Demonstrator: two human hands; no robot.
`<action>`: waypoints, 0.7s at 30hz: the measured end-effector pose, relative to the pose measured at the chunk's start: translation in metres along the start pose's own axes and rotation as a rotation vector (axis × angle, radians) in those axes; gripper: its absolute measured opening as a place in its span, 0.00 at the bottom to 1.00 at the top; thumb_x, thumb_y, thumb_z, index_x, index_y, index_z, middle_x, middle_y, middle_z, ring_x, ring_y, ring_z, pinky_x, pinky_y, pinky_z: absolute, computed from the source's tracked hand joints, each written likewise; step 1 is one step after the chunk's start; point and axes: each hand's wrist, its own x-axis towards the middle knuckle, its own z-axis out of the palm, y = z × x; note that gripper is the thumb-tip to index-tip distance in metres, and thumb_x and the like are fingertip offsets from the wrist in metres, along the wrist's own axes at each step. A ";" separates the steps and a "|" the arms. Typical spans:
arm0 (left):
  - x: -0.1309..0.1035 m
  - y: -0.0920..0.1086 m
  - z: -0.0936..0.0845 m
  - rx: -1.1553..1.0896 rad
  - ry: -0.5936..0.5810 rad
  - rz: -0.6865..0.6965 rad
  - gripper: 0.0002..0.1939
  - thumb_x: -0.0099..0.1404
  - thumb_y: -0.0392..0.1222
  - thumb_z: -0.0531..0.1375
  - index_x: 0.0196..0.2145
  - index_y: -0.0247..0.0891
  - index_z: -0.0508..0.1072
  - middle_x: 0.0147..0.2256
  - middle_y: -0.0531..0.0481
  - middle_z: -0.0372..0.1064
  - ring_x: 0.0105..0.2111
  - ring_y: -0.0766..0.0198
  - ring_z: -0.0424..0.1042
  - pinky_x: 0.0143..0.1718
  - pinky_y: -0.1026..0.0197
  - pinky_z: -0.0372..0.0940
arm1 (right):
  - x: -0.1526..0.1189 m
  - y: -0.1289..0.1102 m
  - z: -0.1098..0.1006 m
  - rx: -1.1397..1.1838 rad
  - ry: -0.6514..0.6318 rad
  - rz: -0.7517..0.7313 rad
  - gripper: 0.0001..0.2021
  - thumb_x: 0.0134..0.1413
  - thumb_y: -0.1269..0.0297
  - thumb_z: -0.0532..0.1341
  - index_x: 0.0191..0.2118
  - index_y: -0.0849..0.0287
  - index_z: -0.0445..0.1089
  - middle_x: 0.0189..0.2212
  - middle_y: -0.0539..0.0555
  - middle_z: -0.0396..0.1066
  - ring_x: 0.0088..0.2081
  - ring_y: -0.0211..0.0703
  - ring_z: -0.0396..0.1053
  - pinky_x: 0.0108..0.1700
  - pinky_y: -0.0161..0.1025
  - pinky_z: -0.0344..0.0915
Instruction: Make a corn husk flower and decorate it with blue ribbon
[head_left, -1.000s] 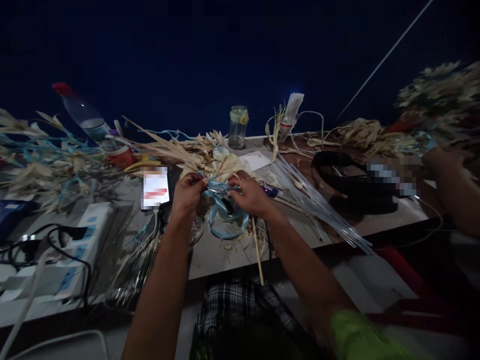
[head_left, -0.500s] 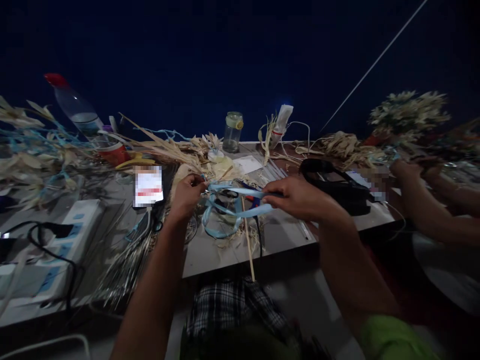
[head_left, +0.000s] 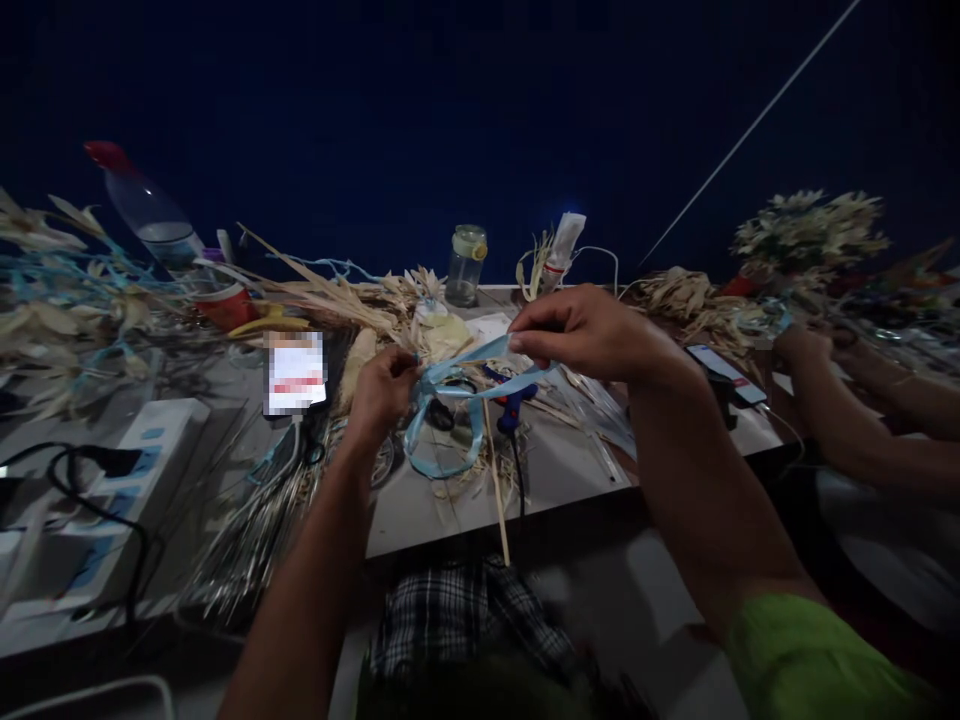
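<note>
A light blue ribbon (head_left: 444, 466) hangs in a loop over the table, with a strand stretched between my hands. My left hand (head_left: 384, 388) is closed in a pinch at the ribbon's left end; what else its fingertips hold is too small to tell. My right hand (head_left: 574, 330) pinches the ribbon between thumb and fingers, higher and to the right. Below the stretched strand lies a blue and red glue gun (head_left: 514, 400) with a dark cord. A thin wooden stick (head_left: 496, 490) runs over the table's front edge.
A lit phone (head_left: 296, 375), a bundle of metal wires (head_left: 251, 540) and a power strip (head_left: 127, 500) lie on the left. Behind stand a clear bottle (head_left: 465, 265) and dried husks (head_left: 322, 290). Another person's hands (head_left: 806, 355) work at the right, near a second phone (head_left: 727, 375).
My right hand has risen, drawing the ribbon strand upward and uncovering the glue gun. My left hand has stayed nearly in place, still pinching.
</note>
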 end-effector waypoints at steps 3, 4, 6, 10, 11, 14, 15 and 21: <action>-0.003 0.001 0.004 0.021 -0.089 0.040 0.04 0.49 0.38 0.59 0.24 0.35 0.68 0.21 0.54 0.63 0.23 0.69 0.59 0.25 0.66 0.53 | 0.009 0.004 -0.002 0.030 0.114 -0.005 0.09 0.48 0.62 0.59 0.26 0.63 0.70 0.16 0.48 0.60 0.20 0.31 0.55 0.24 0.33 0.51; -0.004 0.002 0.005 -0.011 -0.144 0.044 0.04 0.49 0.38 0.59 0.25 0.35 0.69 0.22 0.54 0.63 0.24 0.69 0.60 0.25 0.66 0.54 | 0.015 0.007 -0.004 0.041 0.157 -0.005 0.09 0.48 0.63 0.59 0.25 0.63 0.70 0.16 0.47 0.59 0.21 0.31 0.55 0.24 0.33 0.51; -0.006 0.004 0.004 -0.102 -0.268 0.035 0.05 0.48 0.38 0.60 0.24 0.35 0.69 0.23 0.53 0.66 0.25 0.68 0.62 0.28 0.65 0.56 | 0.031 0.020 -0.008 0.076 0.221 0.014 0.08 0.46 0.64 0.60 0.25 0.64 0.69 0.16 0.47 0.58 0.21 0.31 0.55 0.24 0.33 0.51; -0.005 0.004 -0.002 -0.337 -0.415 -0.049 0.09 0.46 0.39 0.63 0.26 0.34 0.70 0.27 0.50 0.68 0.27 0.68 0.65 0.31 0.64 0.58 | 0.063 0.064 -0.003 0.216 0.225 0.151 0.08 0.43 0.64 0.62 0.22 0.63 0.68 0.13 0.46 0.56 0.19 0.29 0.53 0.22 0.31 0.49; -0.004 0.003 -0.004 -0.368 -0.389 -0.071 0.09 0.45 0.39 0.64 0.26 0.34 0.70 0.27 0.50 0.69 0.27 0.68 0.65 0.31 0.64 0.58 | 0.067 0.075 0.001 0.249 0.174 0.204 0.08 0.42 0.64 0.63 0.21 0.62 0.68 0.13 0.46 0.56 0.18 0.29 0.52 0.21 0.31 0.48; 0.000 0.000 -0.009 -0.394 -0.233 -0.119 0.10 0.43 0.38 0.65 0.23 0.34 0.68 0.26 0.51 0.68 0.25 0.70 0.64 0.30 0.65 0.58 | 0.064 0.100 0.019 0.365 -0.063 0.330 0.06 0.39 0.64 0.64 0.23 0.62 0.69 0.13 0.46 0.59 0.17 0.29 0.53 0.20 0.31 0.48; 0.002 -0.001 -0.010 -0.418 -0.205 -0.139 0.11 0.42 0.38 0.66 0.22 0.34 0.67 0.27 0.51 0.68 0.25 0.70 0.64 0.29 0.65 0.58 | 0.059 0.105 0.024 0.422 -0.067 0.341 0.06 0.38 0.64 0.64 0.26 0.61 0.70 0.14 0.46 0.60 0.17 0.29 0.53 0.20 0.30 0.48; 0.006 -0.002 -0.015 -0.637 -0.132 -0.280 0.16 0.36 0.36 0.68 0.22 0.34 0.65 0.28 0.53 0.69 0.25 0.71 0.65 0.28 0.67 0.59 | 0.034 0.120 0.035 0.614 0.029 0.352 0.11 0.33 0.68 0.66 0.29 0.60 0.70 0.22 0.47 0.66 0.21 0.29 0.57 0.23 0.30 0.53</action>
